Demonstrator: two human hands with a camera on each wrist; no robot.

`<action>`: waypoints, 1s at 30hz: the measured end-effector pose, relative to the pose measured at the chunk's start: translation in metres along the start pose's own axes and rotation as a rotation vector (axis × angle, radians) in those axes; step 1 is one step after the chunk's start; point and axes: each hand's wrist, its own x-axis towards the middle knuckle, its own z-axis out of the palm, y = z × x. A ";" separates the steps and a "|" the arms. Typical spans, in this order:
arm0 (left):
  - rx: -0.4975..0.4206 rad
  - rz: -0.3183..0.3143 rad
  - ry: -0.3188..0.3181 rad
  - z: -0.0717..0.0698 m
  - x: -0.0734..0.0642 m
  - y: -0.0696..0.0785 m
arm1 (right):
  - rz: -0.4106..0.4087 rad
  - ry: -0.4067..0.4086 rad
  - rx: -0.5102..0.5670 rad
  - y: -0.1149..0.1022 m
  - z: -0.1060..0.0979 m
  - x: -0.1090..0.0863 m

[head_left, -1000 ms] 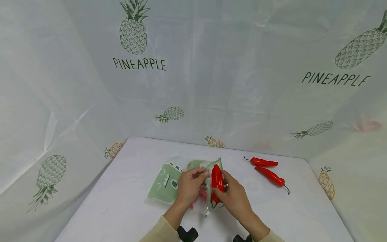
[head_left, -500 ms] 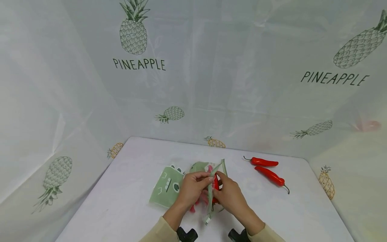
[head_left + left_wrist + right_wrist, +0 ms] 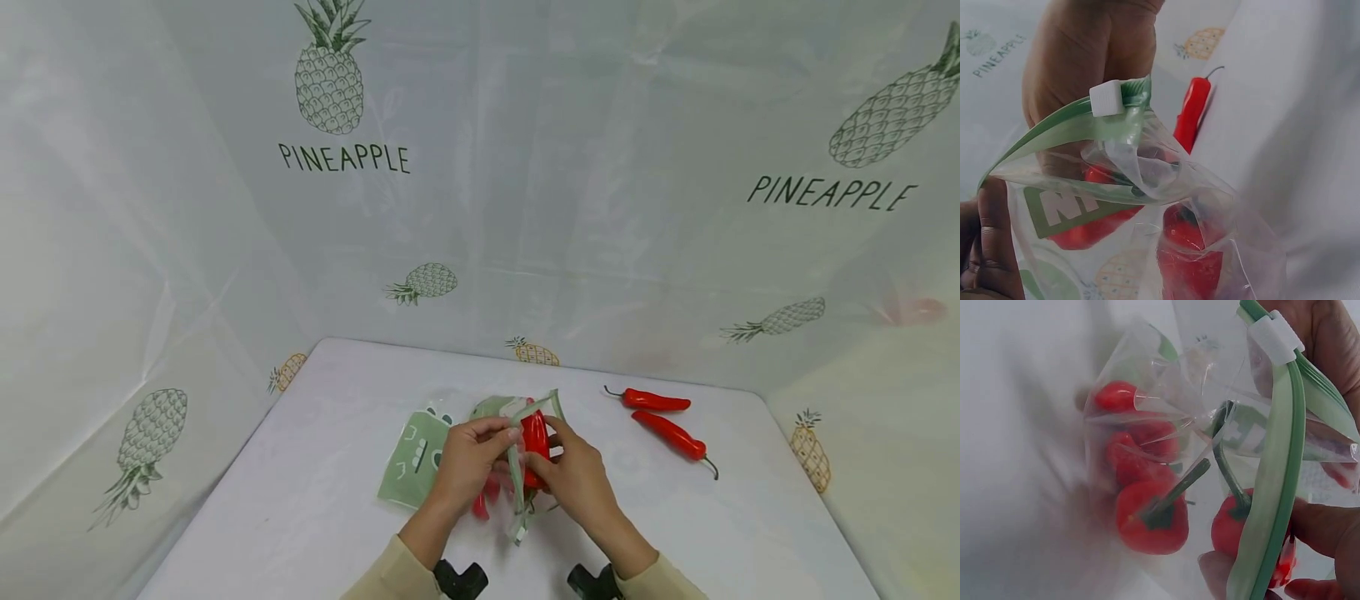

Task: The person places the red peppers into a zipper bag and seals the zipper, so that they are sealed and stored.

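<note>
A clear zip bag with a green zip strip [image 3: 516, 477] stands at the middle of the table, its mouth spread. My left hand [image 3: 468, 458] pinches one side of that mouth. My right hand [image 3: 581, 475] holds a red chili pepper [image 3: 535, 442] in the mouth, stem end toward me; the green rim crosses over its upper end. In the right wrist view, its green stem shows through the plastic, with my right thumb [image 3: 1325, 531] close beside the zip strip. More red peppers [image 3: 1152, 519] lie inside the bag. A white slider [image 3: 1107, 99] sits at one end of the zip.
Two loose red chili peppers [image 3: 673, 435] lie at the right back of the white table [image 3: 300, 517]. A green panel with a cartoon face [image 3: 414, 462] lies left of my left hand. A pineapple-print sheet [image 3: 570, 208] hangs around the table.
The held pepper has gone from in front of the bag's opening to inside its rim. Half a second ago the zip strip hid most of it; now more of it shows.
</note>
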 end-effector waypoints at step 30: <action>-0.002 -0.024 0.020 0.002 0.006 -0.009 | -0.065 0.129 0.093 0.020 -0.020 0.000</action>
